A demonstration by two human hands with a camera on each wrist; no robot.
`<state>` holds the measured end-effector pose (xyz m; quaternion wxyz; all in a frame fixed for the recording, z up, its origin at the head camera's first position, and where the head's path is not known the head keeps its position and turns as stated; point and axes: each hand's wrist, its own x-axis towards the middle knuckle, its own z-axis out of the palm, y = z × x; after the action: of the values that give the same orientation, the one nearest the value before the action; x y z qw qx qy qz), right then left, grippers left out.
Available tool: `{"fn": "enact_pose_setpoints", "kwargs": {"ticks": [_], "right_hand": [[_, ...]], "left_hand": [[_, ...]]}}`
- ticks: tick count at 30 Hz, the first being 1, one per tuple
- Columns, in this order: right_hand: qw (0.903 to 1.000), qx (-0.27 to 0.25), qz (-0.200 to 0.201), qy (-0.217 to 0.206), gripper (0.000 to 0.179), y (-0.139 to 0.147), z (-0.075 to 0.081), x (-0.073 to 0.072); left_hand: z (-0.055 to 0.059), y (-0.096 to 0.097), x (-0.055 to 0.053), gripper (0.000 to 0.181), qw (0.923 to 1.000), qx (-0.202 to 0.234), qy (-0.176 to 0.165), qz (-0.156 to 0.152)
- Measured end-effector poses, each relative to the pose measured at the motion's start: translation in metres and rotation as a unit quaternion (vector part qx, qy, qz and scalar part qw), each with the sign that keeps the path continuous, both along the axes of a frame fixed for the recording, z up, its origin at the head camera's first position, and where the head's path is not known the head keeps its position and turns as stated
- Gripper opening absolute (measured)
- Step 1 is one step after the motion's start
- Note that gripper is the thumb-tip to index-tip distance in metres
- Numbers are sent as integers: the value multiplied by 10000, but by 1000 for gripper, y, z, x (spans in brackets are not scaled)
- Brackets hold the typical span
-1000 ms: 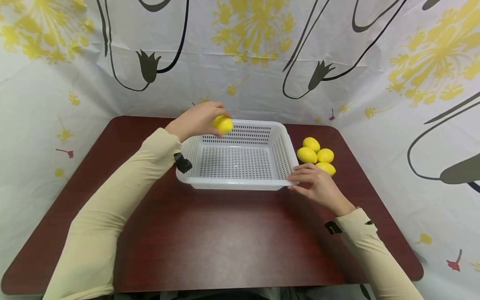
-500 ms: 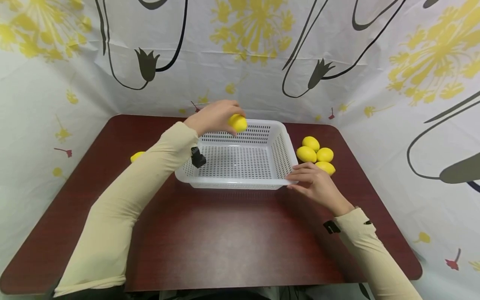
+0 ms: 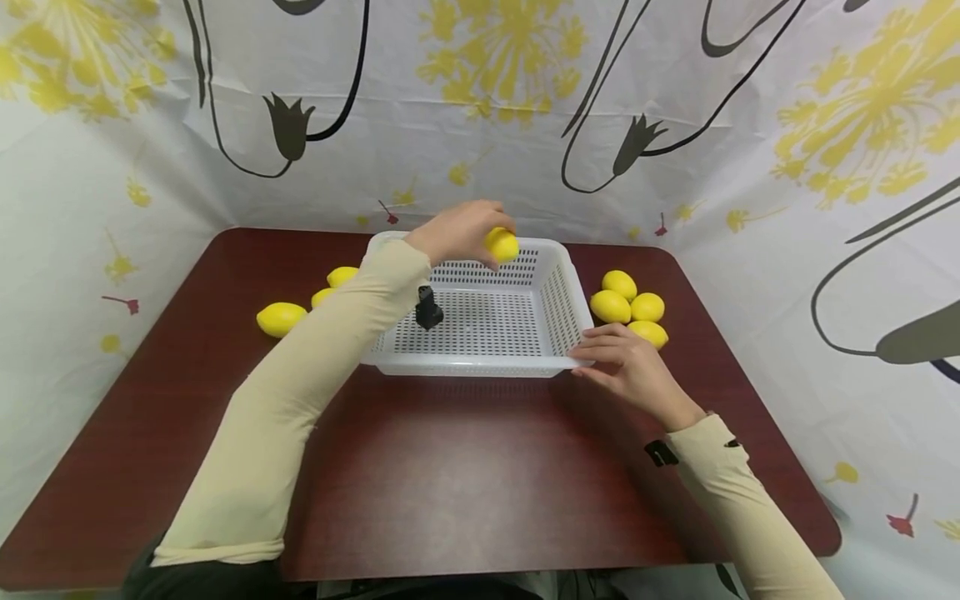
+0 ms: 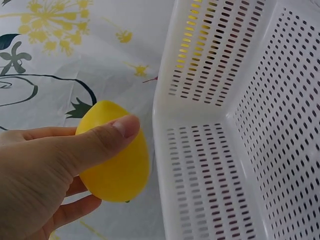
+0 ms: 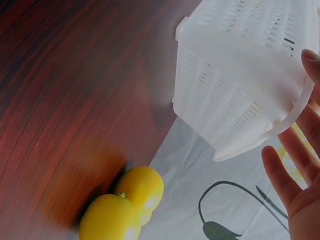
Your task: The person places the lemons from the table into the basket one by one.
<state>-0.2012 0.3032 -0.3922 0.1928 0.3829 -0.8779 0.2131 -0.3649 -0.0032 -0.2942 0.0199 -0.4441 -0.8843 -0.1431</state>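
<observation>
My left hand (image 3: 465,233) grips a yellow lemon (image 3: 502,245) above the back part of a white perforated plastic basket (image 3: 480,364). In the left wrist view the thumb lies across the lemon (image 4: 117,165), with fingers behind it, beside the basket's rim (image 4: 159,130). At the basket's near right corner, my right hand (image 3: 626,367) holds the rim between thumb and fingers. The right wrist view shows that corner of the basket (image 5: 220,85) from outside, with the fingers (image 5: 280,172) spread around the rim. The basket's visible floor holds nothing.
Several lemons (image 3: 611,307) sit grouped on the table right of the basket. More lemons (image 3: 281,319) lie on the left, partly behind the left sleeve. A patterned cloth (image 3: 480,150) hangs behind the dark red table (image 3: 480,467).
My left hand has carried the lemon to the right over the basket's back. Lemons on the left came into view as the arm shifted. The right hand stays at the corner.
</observation>
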Motion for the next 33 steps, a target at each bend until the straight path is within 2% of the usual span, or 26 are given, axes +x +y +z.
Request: {"fn": "enact_pose_setpoints", "kwargs": {"ticks": [14,22,29,33], "right_hand": [[10000,17,20,60,61,-2,1,-2],[9999,-57,62,134,60,0,-1,-1],[9999,-37,22,155,60,0,-1,0],[9999,-27,20,139,61,0,0,0]], "left_hand": [[-21,29,-17,63,9996,234,142,70],[-35,40,-24,64,9994,283,59,175],[-50,50,-33,65,9997,132,-43,214],[-59,54,-36,62,9998,134,-41,131]]}}
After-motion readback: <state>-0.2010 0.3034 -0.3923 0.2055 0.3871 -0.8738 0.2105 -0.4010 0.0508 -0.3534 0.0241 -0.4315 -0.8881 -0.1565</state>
